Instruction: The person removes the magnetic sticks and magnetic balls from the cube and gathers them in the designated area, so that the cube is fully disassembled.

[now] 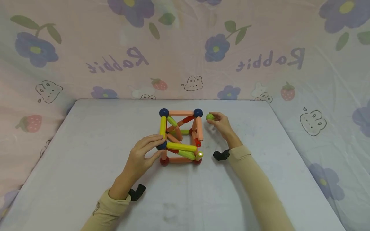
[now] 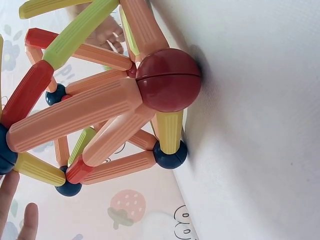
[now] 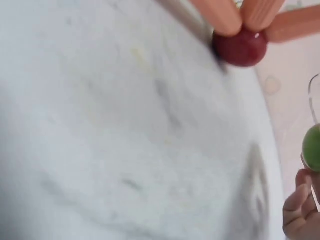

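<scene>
Steadiness, not force, should help: left hand (image 1: pixel 141 151) grips the navy plastic ball (image 1: pixel 162 146), right hand (image 1: pixel 221 123) pinches the green plastic ball (image 1: pixel 209 117).

We see a white bench (image 1: pixel 95 138), faintly smudged, with pale pink fabric (image 1: pixel 179 57) hanging behind it and along both sides. Across the fabric we find purple flowers (image 1: pixel 216 48), green leaves (image 1: pixel 167 19), red strawberries (image 1: pixel 287 92), outlined rabbit faces (image 1: pixel 194 84) and mirrored "Rabbit" lettering (image 1: pixel 268 60), all under soft light.

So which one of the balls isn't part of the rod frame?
The green ball: the right hand pinches it apart from the rod frame, while the dark blue balls and red balls are joined to rods.
</scene>
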The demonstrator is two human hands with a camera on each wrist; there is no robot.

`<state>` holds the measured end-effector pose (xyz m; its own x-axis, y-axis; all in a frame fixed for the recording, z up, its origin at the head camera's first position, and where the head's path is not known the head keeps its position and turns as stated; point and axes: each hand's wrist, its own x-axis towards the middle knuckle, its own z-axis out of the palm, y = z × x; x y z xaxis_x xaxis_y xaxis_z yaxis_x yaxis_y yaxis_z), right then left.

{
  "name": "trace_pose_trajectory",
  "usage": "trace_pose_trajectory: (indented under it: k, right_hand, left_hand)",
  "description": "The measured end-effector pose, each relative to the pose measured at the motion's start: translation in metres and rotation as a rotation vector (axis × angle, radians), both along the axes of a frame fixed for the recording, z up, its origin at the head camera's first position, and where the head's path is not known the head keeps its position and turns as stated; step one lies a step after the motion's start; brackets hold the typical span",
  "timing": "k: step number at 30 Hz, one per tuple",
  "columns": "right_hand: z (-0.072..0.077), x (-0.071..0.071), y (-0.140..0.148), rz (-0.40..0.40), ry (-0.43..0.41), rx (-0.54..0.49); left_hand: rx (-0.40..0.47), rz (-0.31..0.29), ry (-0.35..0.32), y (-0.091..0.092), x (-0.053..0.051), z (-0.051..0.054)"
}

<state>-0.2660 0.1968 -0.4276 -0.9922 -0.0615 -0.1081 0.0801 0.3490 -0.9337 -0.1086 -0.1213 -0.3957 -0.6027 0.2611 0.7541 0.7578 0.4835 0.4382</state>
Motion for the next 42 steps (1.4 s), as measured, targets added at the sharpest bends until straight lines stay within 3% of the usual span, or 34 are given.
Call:
trace_pose_trajectory:
  k: [4, 11, 22, 27, 30, 35, 39, 42]
  right_hand:
    - [-0.010, -0.012, 0.002, -0.040, -0.014, 0.054]
    - [-0.023, -0.028, 0.001, -0.070, -0.061, 0.055]
    - [-0.025, -0.029, 0.000, -0.091, -0.069, 0.111]
    - [-0.020, -0.026, 0.000, -0.087, -0.043, 0.127]
    - [-0.011, -0.019, -0.001, -0.098, -0.005, 0.154]
    - [0.010, 0.003, -0.008, -0.158, 0.140, 0.185]
    - [0.030, 0.029, -0.017, -0.205, 0.289, 0.063]
    - [0.043, 0.051, -0.024, -0.168, 0.421, -0.022]
  left_hand:
    - [0.001, -0.006, 0.004, 0.001, 0.000, -0.001]
    - [0.008, -0.012, 0.010, 0.001, 0.000, -0.001]
    - [0.009, -0.015, 0.008, 0.003, 0.000, -0.001]
    - [0.003, -0.009, 0.005, 0.003, 0.000, 0.000]
    - [0.004, -0.009, 0.007, 0.002, -0.001, -0.001]
    - [0.006, -0.009, 0.013, 0.001, -0.001, 0.000]
    - [0.005, -0.005, 0.015, 0.000, -0.001, 0.000]
    - [0.005, -0.002, 0.013, -0.001, -0.001, 0.000]
